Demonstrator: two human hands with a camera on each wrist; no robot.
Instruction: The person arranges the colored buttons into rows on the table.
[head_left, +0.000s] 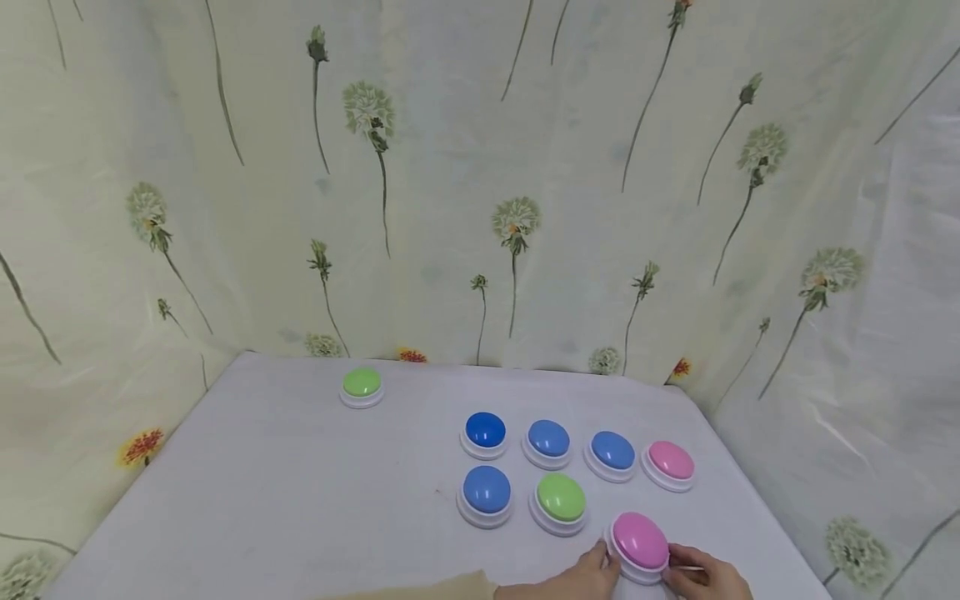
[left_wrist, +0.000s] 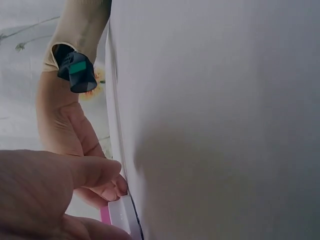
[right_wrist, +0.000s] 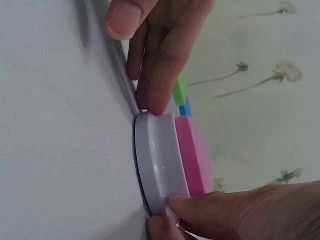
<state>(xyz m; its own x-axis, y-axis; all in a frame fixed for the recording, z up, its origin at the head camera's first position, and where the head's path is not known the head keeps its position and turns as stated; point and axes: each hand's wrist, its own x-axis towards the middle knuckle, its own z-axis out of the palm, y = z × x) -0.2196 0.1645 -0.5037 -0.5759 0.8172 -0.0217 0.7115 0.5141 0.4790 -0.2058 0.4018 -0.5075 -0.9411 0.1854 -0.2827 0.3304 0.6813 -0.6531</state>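
Note:
A pink push button (head_left: 640, 542) with a round white base stands near the table's front right, between my two hands. My left hand (head_left: 588, 577) touches the left side of the base with its fingertips. In the right wrist view those fingers (right_wrist: 167, 70) look extended, and the thumb stays off the button. My right hand (head_left: 708, 575) holds the opposite side, with its thumb on the white base (right_wrist: 157, 160) and a finger at the lower edge. The left wrist view shows only a corner of the button (left_wrist: 120, 217), mostly covered by the hand.
Just beyond are a green button (head_left: 561, 497) and a blue button (head_left: 486, 490). Behind these runs a row of blue buttons (head_left: 549, 438) ending in another pink button (head_left: 671, 461). One green button (head_left: 362, 383) sits far back left. Dandelion-print cloth (head_left: 450, 167) surrounds the white table (head_left: 262, 483).

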